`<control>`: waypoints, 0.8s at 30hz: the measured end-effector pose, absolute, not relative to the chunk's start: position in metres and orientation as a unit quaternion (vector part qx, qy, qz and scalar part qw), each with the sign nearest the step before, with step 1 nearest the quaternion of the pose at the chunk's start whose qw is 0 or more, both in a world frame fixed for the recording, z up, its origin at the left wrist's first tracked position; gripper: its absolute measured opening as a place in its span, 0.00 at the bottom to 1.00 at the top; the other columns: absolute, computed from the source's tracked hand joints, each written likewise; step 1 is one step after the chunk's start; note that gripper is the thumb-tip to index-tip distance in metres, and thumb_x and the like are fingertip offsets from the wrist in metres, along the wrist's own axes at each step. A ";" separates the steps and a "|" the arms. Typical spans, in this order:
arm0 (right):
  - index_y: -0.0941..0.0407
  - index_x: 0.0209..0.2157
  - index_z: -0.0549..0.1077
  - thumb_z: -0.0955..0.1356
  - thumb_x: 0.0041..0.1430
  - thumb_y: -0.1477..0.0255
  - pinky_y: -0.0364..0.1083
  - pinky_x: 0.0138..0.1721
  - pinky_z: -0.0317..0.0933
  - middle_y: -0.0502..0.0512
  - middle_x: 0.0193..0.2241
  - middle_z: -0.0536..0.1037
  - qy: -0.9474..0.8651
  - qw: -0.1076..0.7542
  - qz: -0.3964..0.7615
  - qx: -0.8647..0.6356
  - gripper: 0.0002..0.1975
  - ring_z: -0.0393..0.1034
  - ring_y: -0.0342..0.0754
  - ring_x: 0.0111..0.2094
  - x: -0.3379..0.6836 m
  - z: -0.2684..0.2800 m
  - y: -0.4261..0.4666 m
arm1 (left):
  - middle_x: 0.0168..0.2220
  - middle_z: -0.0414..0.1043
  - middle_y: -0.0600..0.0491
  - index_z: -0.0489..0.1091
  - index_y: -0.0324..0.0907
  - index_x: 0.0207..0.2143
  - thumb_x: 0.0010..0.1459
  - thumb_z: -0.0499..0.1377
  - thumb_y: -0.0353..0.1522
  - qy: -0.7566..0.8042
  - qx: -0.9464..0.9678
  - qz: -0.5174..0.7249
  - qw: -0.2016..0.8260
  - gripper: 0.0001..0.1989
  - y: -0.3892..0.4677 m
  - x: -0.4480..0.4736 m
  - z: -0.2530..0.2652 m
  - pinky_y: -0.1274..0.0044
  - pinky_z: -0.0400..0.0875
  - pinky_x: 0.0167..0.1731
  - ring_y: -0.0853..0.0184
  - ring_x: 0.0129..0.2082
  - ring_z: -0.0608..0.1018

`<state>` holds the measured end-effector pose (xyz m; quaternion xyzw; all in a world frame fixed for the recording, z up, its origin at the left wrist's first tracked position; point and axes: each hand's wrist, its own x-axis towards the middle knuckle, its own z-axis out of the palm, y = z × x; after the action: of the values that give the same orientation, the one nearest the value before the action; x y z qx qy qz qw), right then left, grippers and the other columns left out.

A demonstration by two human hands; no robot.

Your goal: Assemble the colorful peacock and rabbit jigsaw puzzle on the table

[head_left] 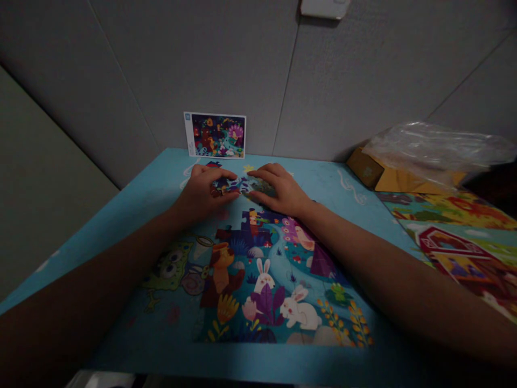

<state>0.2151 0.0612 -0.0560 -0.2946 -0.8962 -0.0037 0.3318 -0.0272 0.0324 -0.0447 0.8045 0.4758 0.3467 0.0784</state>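
A cluster of loose jigsaw pieces (244,185) lies between my two hands, near the back of the table. My left hand (204,189) curls round its left side, thumb and forefinger set against the pieces. From the right, my right hand (280,191) curves in the same way, with a greenish dark part of the cluster under its palm. Whether the pieces are lifted off the table cannot be made out. Closer to me lies a partly joined jigsaw puzzle (278,291) with white rabbits, a brown animal and a stream. Its upper edge is uneven, and my right forearm covers part of its right side.
A picture card (218,136) leans on the wall behind the blue table (141,188), which has a printed cartoon figure (172,267). At the right are a cardboard box (365,168), clear plastic wrap (436,148) and another colourful puzzle (456,245).
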 end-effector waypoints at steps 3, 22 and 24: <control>0.59 0.49 0.75 0.61 0.69 0.59 0.51 0.48 0.62 0.63 0.42 0.76 -0.913 0.315 0.013 -0.259 0.20 0.69 0.54 0.45 0.214 -0.054 0.060 | 0.40 0.77 0.49 0.76 0.42 0.47 0.57 0.63 0.43 0.424 0.828 0.345 0.124 0.19 0.029 -0.026 -0.044 0.69 0.68 0.48 0.57 0.48 0.71; 0.60 0.46 0.75 0.67 0.63 0.63 0.45 0.39 0.59 0.57 0.32 0.78 -0.907 0.295 0.056 -0.296 0.16 0.70 0.49 0.34 0.214 -0.056 0.061 | 0.34 0.78 0.49 0.78 0.40 0.45 0.59 0.59 0.38 0.426 0.823 0.351 0.132 0.16 0.031 -0.025 -0.045 0.69 0.70 0.42 0.59 0.40 0.75; 0.60 0.44 0.75 0.67 0.63 0.65 0.44 0.37 0.58 0.55 0.30 0.78 -0.901 0.301 0.065 -0.306 0.14 0.70 0.47 0.31 0.214 -0.056 0.060 | 0.33 0.78 0.49 0.77 0.39 0.46 0.59 0.60 0.40 0.424 0.820 0.356 0.146 0.17 0.031 -0.025 -0.045 0.69 0.70 0.41 0.59 0.40 0.76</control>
<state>0.2139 0.0605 -0.0556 -0.3059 -0.9010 0.0655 0.3005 -0.0247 0.0305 -0.0449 0.8198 0.4237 0.3562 0.1463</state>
